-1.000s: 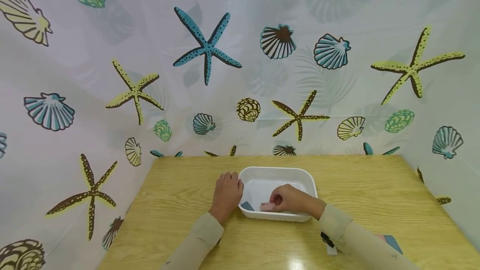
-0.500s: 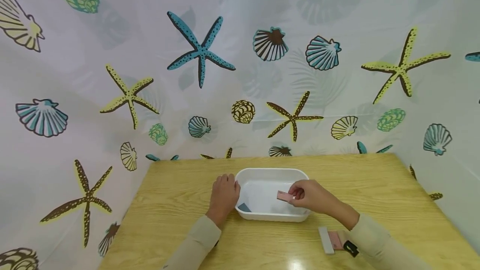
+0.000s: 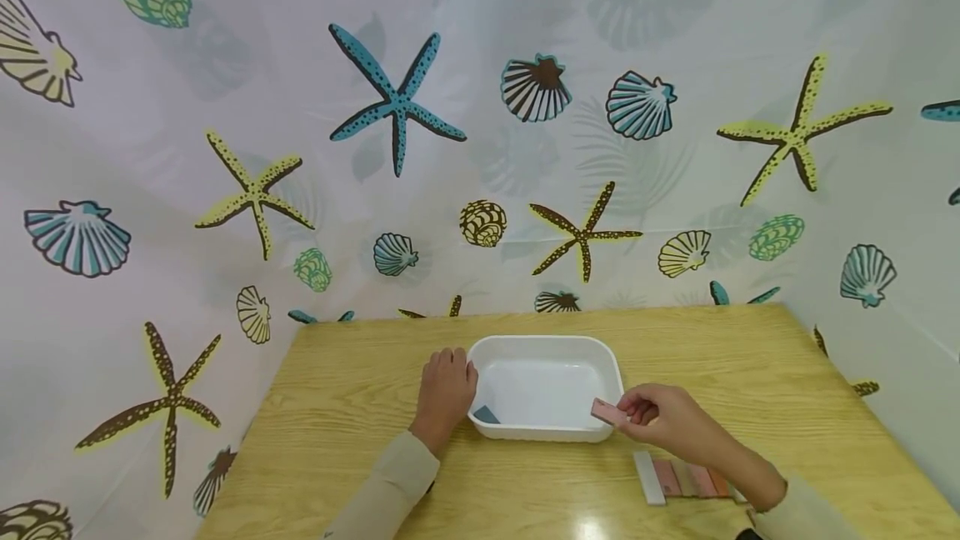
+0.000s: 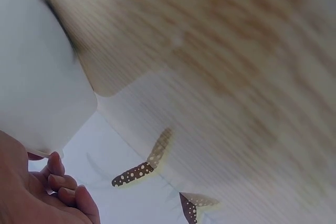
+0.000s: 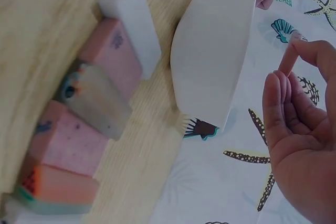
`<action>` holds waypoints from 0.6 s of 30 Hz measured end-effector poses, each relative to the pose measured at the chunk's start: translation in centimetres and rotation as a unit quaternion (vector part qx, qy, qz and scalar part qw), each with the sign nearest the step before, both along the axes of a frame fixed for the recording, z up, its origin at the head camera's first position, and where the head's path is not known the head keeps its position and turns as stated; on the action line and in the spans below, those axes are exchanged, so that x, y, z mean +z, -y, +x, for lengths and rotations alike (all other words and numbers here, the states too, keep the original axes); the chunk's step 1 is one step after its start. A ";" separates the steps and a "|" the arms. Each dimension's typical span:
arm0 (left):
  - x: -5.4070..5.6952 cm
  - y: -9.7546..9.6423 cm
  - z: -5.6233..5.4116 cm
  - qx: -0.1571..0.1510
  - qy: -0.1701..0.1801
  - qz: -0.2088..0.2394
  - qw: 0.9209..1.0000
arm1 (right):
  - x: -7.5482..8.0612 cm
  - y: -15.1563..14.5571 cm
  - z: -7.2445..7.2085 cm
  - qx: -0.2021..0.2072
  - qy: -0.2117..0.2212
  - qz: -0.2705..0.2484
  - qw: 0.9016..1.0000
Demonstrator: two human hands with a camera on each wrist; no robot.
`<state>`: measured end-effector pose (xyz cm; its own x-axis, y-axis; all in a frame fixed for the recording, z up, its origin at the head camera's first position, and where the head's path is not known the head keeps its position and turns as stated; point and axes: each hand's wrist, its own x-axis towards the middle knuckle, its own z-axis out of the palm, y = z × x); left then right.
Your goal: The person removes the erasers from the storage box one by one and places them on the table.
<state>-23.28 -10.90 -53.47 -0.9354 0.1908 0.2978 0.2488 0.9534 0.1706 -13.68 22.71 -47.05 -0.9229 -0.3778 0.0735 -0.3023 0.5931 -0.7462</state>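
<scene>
A white plastic basin (image 3: 542, 432) stands on the wooden table. My left hand (image 3: 447, 386) grips its left rim, thumb at the edge; in the left wrist view the fingers (image 4: 65, 186) are curled by the rim. Over the basin's front right corner, my right hand (image 3: 671, 417) pinches a small pink eraser (image 3: 607, 412) between thumb and fingertips. The right wrist view shows that pink eraser (image 5: 288, 59) nearly edge-on. In the basin's front left corner lies a grey-blue piece (image 3: 485, 414).
Right of the basin, several erasers lie side by side: a white one (image 3: 648, 478), a pink one (image 5: 111, 55), a tan one (image 5: 100, 100), another pink one (image 5: 71, 137) and an orange one (image 5: 59, 188). A curtain (image 3: 517, 273) with starfish and shells hangs behind the table.
My right hand has lifted the pink eraser from inside the basin and carried it rightward to the right rim. My left hand stays at the left rim. The eraser row has come into view.
</scene>
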 end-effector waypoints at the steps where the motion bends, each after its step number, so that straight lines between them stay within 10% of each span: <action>1: 0.0 0.0 0.0 0.000 0.002 0.003 1.000 | 0.0 -0.4 0.5 -0.005 0.002 -0.001 1.000; 18: -0.1 0.5 -0.5 -0.002 0.007 -0.001 1.000 | -3.0 -5.5 7.1 -0.093 0.065 0.052 0.992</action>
<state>-23.77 -11.37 -53.53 -0.9389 0.1947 0.2837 0.2497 0.9528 0.1725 -6.53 28.26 -50.04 -0.9767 -0.1986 -0.0817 -0.0848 0.7060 -0.7031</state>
